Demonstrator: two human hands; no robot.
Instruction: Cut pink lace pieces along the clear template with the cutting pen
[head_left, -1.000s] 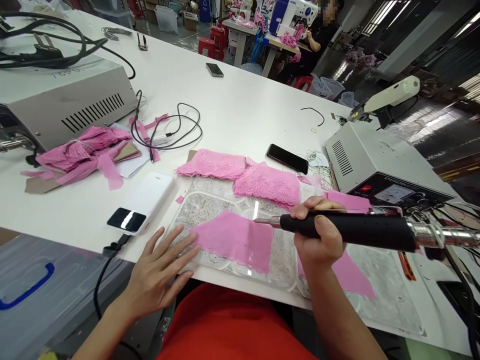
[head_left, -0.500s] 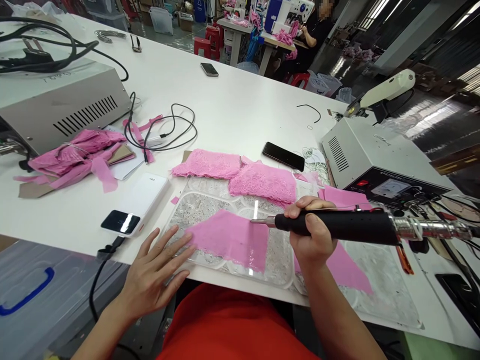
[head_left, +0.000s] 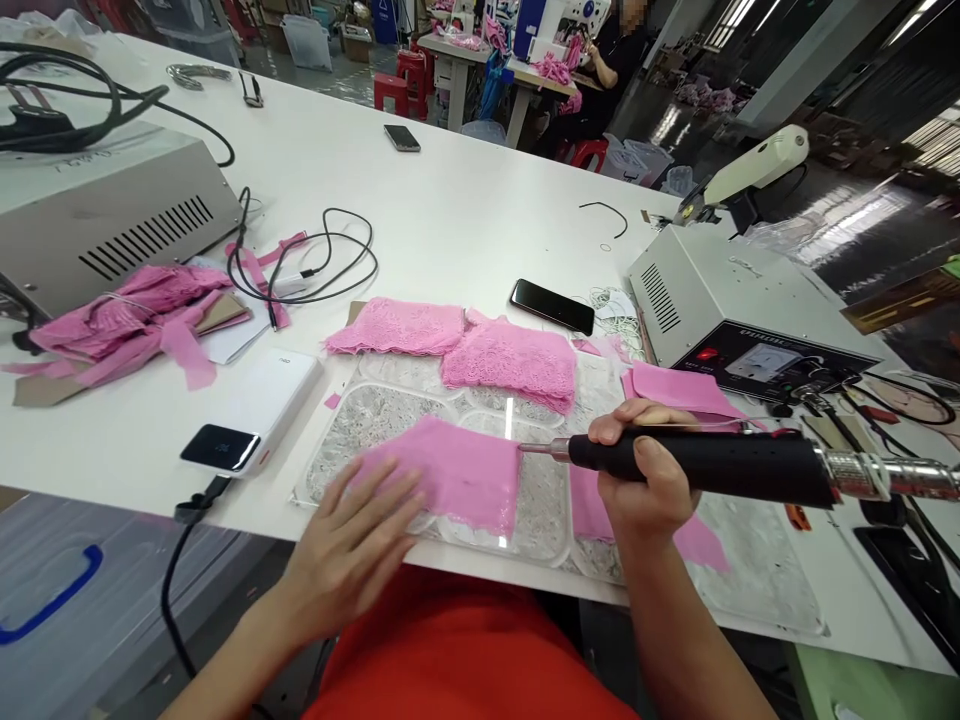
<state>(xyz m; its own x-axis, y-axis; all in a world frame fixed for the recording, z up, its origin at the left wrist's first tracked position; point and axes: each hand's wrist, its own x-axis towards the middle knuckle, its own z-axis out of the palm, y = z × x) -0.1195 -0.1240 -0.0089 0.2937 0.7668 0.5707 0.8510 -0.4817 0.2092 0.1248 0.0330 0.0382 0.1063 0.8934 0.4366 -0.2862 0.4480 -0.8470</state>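
Note:
My left hand (head_left: pixel 356 545) lies flat, fingers stretched, on the near left part of a pink lace piece (head_left: pixel 457 475). The piece rests on a clear glass plate (head_left: pixel 540 500) at the table's front edge. My right hand (head_left: pixel 645 480) is wrapped round the black handle of a cutting tool (head_left: pixel 705 465). Its metal tip (head_left: pixel 536 449) points left at the lace piece's right edge. Another pink piece (head_left: pixel 592 510) lies under my right hand.
Two stacks of pink lace (head_left: pixel 457 345) lie behind the plate. A grey control box (head_left: pixel 720 300) stands at the right, another grey box (head_left: pixel 112 215) at the left. A black phone (head_left: pixel 553 306), a white power bank (head_left: pixel 255 405) and cables (head_left: pixel 315 265) lie nearby. A person works at a far table.
My left hand has slid right onto the pink lace piece, which shifted slightly. The tool's tip has stayed at the piece's right edge.

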